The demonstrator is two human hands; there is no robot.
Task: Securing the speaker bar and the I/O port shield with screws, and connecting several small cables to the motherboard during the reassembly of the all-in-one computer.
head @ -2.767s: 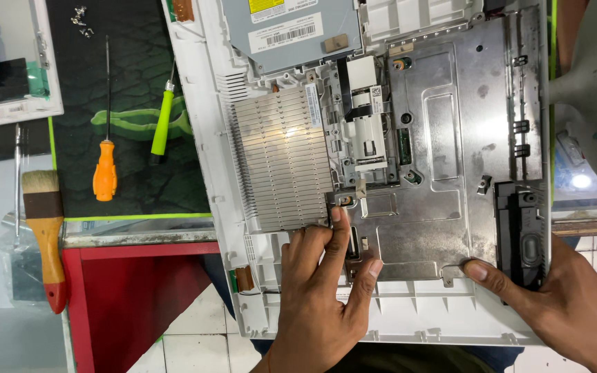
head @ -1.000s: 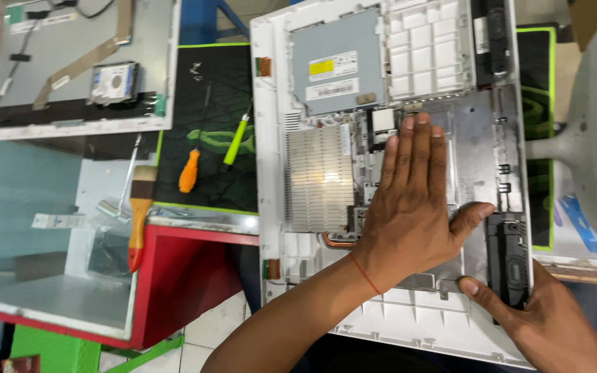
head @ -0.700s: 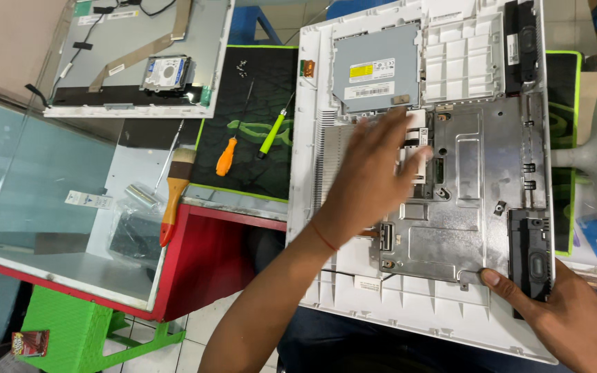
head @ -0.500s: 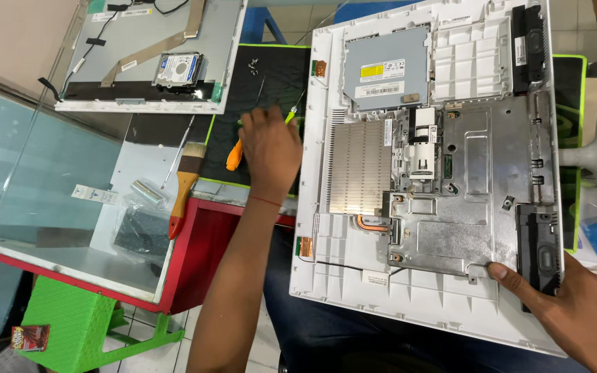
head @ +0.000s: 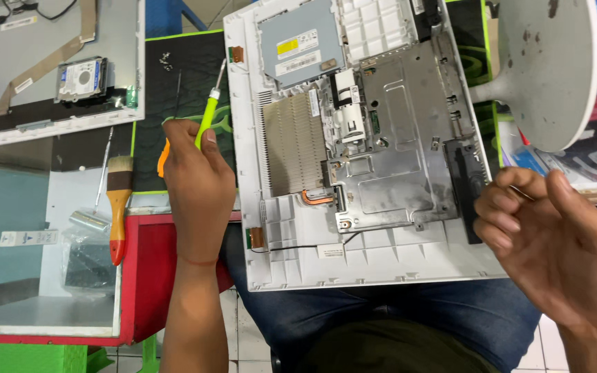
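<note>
The left hand (head: 198,173) is gripping a green-handled screwdriver (head: 209,116), fingers curled tight around the lower handle while the shaft is pointing up and away over the dark green-edged work mat (head: 167,90). An orange-handled tool (head: 163,157) is peeking out just behind the same hand; whether the fingers are touching it cannot be told. The right hand (head: 554,235) is hovering empty, fingers loosely curled and half closed, just off the right edge of the opened white all-in-one computer chassis (head: 381,262), which is lying across the person's lap and against the red table edge (head: 146,276). Inside the chassis, a finned heatsink (head: 291,145) is sitting beside a metal shield plate (head: 395,138), with an optical drive (head: 302,41) above them. A paintbrush (head: 119,207) is lying left of the mat.
</note>
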